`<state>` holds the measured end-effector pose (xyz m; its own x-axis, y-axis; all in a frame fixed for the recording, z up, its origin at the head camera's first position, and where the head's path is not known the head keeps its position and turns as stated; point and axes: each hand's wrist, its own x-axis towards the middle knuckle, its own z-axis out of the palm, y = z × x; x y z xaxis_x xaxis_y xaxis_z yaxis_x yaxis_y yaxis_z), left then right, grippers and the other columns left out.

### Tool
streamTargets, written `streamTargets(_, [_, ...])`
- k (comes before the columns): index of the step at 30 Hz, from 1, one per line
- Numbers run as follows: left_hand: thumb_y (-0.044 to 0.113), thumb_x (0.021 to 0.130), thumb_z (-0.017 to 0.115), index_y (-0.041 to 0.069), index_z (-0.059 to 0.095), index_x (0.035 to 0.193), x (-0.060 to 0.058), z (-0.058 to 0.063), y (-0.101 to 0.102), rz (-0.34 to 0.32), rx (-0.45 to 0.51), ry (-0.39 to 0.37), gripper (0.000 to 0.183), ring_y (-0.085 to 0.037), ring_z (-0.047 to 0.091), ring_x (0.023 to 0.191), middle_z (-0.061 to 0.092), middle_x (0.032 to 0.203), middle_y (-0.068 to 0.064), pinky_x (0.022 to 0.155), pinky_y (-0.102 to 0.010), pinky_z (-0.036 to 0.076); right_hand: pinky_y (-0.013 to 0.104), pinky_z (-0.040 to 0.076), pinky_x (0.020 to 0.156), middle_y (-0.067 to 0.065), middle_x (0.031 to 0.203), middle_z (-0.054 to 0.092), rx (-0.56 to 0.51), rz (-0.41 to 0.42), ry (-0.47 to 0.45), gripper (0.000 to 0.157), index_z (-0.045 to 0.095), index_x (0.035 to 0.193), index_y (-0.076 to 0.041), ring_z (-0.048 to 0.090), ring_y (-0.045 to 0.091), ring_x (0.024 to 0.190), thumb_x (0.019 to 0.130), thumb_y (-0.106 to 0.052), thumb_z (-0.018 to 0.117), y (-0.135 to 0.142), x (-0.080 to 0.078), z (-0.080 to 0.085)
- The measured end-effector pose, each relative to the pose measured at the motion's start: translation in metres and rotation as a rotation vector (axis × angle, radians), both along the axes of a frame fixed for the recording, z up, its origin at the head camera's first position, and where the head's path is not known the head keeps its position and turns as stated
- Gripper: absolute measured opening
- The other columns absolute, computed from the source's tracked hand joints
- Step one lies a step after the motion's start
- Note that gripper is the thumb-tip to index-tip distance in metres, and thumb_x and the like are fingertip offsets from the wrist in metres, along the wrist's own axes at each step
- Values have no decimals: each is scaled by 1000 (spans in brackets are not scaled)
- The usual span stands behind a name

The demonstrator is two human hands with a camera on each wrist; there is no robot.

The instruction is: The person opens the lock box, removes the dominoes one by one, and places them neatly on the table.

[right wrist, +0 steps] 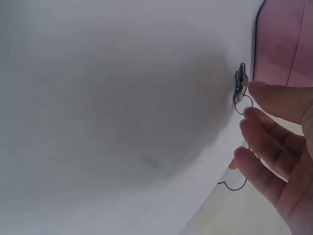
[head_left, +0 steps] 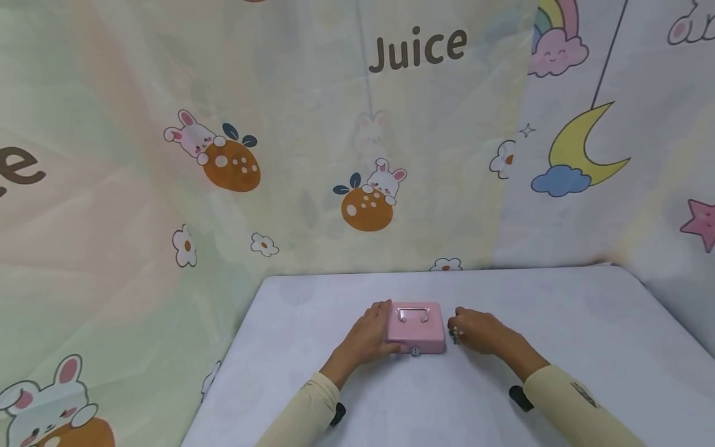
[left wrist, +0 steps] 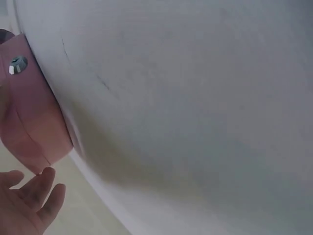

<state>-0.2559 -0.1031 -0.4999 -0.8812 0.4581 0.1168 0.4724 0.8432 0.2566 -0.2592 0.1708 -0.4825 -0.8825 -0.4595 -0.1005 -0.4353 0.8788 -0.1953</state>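
Note:
A pink cash box (head_left: pixel 416 335) sits on the white table, its metal carrying handle (head_left: pixel 413 310) on the lid and a small lock (left wrist: pixel 18 64) on its front face. My left hand (head_left: pixel 371 332) holds the box at its left side, thumb at the front corner and fingers reaching toward the back corner. Just off the box's right side, my right hand (head_left: pixel 477 330) pinches a wire ring (right wrist: pixel 243 104) between thumb and fingers. Several small silvery keys (right wrist: pixel 240 81) hang from that ring close to the box wall.
The white table (head_left: pixel 313 298) runs back to a printed curtain (head_left: pixel 301 205) with rabbits, oranges and flowers. On the right, another panel shows a yellow moon (head_left: pixel 570 149). Dark straps (head_left: pixel 521 398) show by both sleeves.

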Motion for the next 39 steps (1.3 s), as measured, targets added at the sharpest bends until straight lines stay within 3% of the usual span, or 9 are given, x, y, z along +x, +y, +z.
streamTargets(5, [56, 77, 82, 4, 27, 156, 0, -4, 6, 36, 42, -37, 110, -29, 51, 134, 45, 151, -15, 108, -43, 47, 39, 59, 79, 3, 92, 62, 23, 13, -49, 20, 75, 105, -12, 61, 16, 82, 86, -6, 77, -1, -8, 0])
streamTargets(24, [55, 76, 82, 7, 24, 157, 0, -6, 10, 73, 25, -39, 110, -27, 49, 135, 43, 151, -14, 109, -41, 46, 41, 54, 80, 0, 84, 61, 6, -15, -216, 14, 66, 93, -11, 55, 18, 80, 87, 0, 73, 1, -23, -1])
streamTargets(39, [47, 77, 85, 10, 26, 157, -1, -5, 10, 68, 110, -130, 106, -28, 49, 137, 37, 154, -15, 109, -41, 46, 40, 54, 76, -2, 81, 61, -20, -25, -197, 16, 65, 92, -15, 55, 17, 78, 86, -5, 75, 10, -17, -3])
